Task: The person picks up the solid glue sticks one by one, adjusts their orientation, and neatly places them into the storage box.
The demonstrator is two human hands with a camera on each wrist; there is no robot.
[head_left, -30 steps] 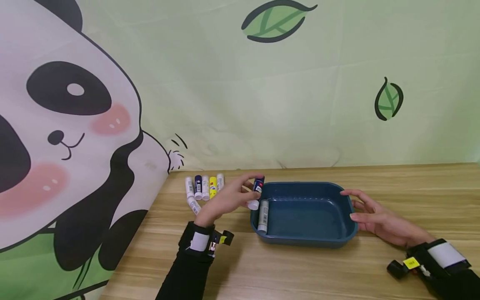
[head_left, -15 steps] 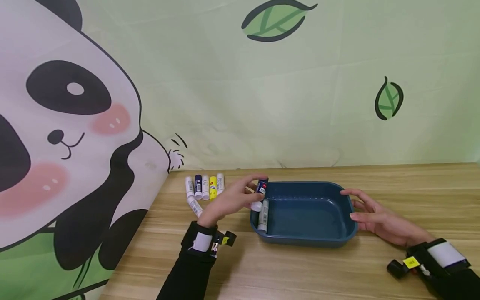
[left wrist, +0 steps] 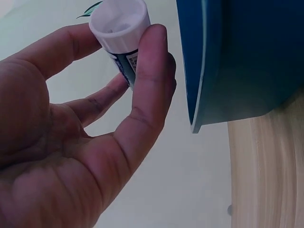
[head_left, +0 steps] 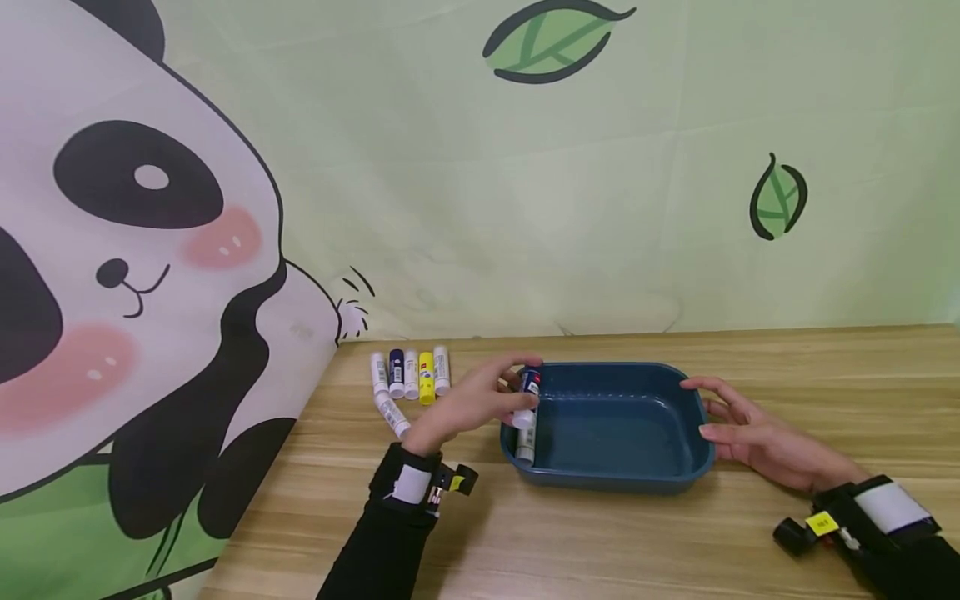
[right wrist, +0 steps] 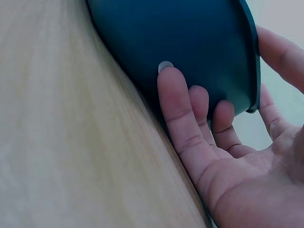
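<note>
navy stick (head_left: 532,382) is pinched by left hand (head_left: 480,396), only one white stick (head_left: 527,450) is binned under those fingers, six sticks (head_left: 411,375) still parked left of them, blue bin (head_left: 622,433) just touched by relaxed right hand (head_left: 757,437)

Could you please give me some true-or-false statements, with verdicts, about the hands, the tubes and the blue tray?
1. The left hand holds a navy and white tube. True.
2. The right hand holds a tube. False: it touches the right end of the blue tray.
3. The yellow tube lies on the table, outside the tray. True.
4. The tray's left end holds no tube. False: a whitish tube lies there.
5. All tubes on the table are white. False: one is yellow and one navy.
</note>
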